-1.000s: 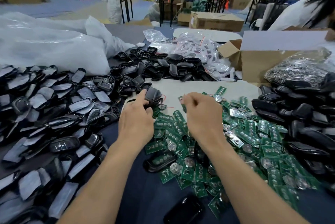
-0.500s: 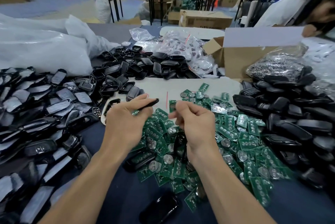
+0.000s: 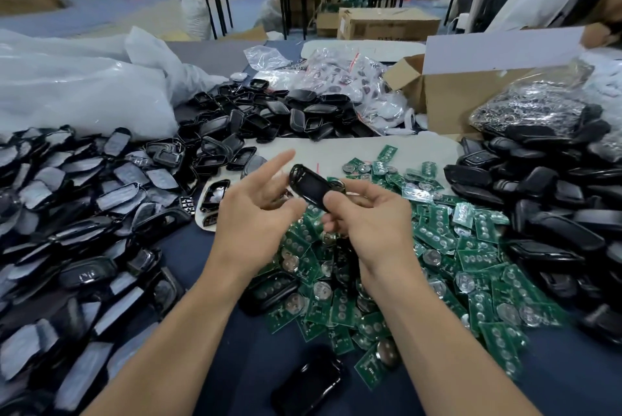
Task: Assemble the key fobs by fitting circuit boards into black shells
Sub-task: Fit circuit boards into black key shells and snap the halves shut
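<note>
Now the right hand (image 3: 367, 217) pinches a shiny black oval plastic shell (image 3: 311, 188) above the little green circuit boards (image 3: 437, 247) on the table (image 3: 255, 348). The left hand (image 3: 255, 210) has its fingers (image 3: 274, 163) spread open beside it.

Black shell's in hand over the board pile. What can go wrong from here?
1. The right hand pinches the glossy black plastic shell by one end only, with the left hand open beside it. The shell could slip into the heap of green circuit boards below.
2. Those boards lie overlapped, so picking one may lift or scatter its neighbours.
</note>
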